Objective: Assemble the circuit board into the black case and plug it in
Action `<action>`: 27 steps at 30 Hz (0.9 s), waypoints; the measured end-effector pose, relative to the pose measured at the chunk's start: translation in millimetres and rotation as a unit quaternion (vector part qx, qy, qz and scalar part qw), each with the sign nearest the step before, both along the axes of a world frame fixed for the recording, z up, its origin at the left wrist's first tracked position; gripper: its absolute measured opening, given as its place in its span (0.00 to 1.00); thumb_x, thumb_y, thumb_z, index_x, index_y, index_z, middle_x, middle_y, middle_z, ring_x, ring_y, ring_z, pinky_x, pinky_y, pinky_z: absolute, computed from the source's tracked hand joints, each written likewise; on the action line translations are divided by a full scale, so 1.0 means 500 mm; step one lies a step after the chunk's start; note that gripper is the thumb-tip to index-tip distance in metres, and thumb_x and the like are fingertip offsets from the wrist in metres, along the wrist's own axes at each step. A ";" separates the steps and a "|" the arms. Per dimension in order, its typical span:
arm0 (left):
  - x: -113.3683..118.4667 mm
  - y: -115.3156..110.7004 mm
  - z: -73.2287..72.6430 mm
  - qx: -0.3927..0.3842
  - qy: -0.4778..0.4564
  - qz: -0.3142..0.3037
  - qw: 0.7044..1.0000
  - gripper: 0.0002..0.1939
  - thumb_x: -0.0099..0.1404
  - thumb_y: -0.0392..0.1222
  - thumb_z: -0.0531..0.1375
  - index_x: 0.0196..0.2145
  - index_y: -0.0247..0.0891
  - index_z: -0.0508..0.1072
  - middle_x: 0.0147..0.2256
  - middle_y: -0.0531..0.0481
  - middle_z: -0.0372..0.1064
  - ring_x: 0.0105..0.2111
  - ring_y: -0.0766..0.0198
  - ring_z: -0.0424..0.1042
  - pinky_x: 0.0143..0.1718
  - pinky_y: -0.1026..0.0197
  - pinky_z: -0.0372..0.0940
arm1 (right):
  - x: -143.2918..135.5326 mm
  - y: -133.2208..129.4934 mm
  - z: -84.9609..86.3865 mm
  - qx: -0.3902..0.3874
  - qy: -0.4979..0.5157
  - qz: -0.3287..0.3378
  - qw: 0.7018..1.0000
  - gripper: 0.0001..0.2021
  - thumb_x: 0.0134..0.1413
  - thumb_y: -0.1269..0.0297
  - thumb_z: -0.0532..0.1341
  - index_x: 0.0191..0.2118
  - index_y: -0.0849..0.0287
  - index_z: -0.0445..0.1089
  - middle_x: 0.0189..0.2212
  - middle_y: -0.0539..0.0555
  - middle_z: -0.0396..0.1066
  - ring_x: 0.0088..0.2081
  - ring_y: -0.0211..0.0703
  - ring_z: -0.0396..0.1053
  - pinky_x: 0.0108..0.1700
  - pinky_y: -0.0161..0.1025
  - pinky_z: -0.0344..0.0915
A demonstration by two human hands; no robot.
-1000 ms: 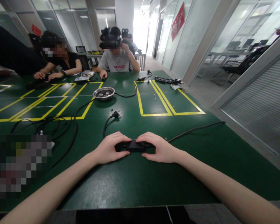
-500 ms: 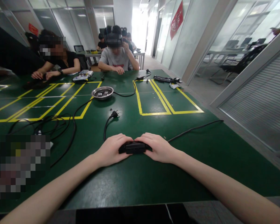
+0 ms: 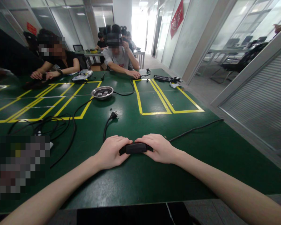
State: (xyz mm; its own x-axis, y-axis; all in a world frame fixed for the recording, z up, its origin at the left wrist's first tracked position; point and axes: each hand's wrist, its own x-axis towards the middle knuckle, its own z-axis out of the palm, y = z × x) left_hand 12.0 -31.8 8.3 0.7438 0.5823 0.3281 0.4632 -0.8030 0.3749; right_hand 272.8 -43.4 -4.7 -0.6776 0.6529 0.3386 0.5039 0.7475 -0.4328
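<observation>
A small black power adapter [image 3: 136,148] is held low over the green table near its front edge, with a flat face turned toward me. My left hand [image 3: 113,150] is closed round its left end and my right hand [image 3: 158,148] round its right end, thumbs below and fingers over the top. Both ends are mostly covered by the fingers. A black cable with a plug [image 3: 113,116] curves down behind my left hand. Another black cable [image 3: 196,128] runs from behind my right hand toward the table's right edge.
A metal bowl [image 3: 102,92] with small metal parts stands beyond my hands. Yellow tape [image 3: 155,113] marks the green table [image 3: 189,178]. Coiled cables [image 3: 53,123] lie at left, a folded black tripod [image 3: 165,78] at the back right. Two people sit across the table.
The adapter has turned in my hands, so a plain flat face shows where a stepped side was. Across the table, a person's hand has moved right to a cable's black box.
</observation>
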 end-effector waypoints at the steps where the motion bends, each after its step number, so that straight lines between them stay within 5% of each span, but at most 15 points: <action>1: 0.000 0.000 0.000 -0.001 0.001 0.001 1.000 0.08 0.70 0.43 0.59 0.44 0.38 0.73 0.35 0.47 0.78 0.32 0.59 0.76 0.36 0.58 0.65 | 0.000 0.001 0.001 0.000 -0.002 0.001 1.000 0.15 0.62 0.68 0.63 0.54 0.57 0.72 0.41 0.58 0.79 0.42 0.49 0.77 0.46 0.44 0.70; 7: 0.002 -0.002 0.001 0.007 0.017 0.004 1.000 0.09 0.72 0.46 0.59 0.44 0.38 0.73 0.34 0.48 0.78 0.31 0.60 0.76 0.35 0.58 0.63 | -0.001 0.002 0.008 0.031 -0.021 0.014 0.999 0.18 0.67 0.56 0.63 0.57 0.58 0.71 0.41 0.58 0.80 0.41 0.49 0.77 0.43 0.42 0.69; 21: 0.010 -0.011 0.013 0.052 0.035 -0.011 0.998 0.20 0.77 0.55 0.53 0.38 0.36 0.73 0.29 0.48 0.74 0.28 0.60 0.73 0.31 0.59 0.63 | -0.001 -0.003 0.015 0.022 -0.027 0.013 0.999 0.16 0.68 0.52 0.62 0.52 0.58 0.73 0.40 0.57 0.81 0.40 0.49 0.79 0.43 0.41 0.68; 27: 0.017 -0.017 0.010 0.060 0.046 -0.007 0.997 0.22 0.75 0.58 0.54 0.47 0.36 0.73 0.36 0.46 0.78 0.34 0.57 0.77 0.36 0.57 0.68 | 0.000 -0.008 0.012 0.068 -0.073 0.010 0.995 0.16 0.71 0.53 0.58 0.52 0.60 0.72 0.37 0.56 0.80 0.36 0.46 0.78 0.37 0.39 0.65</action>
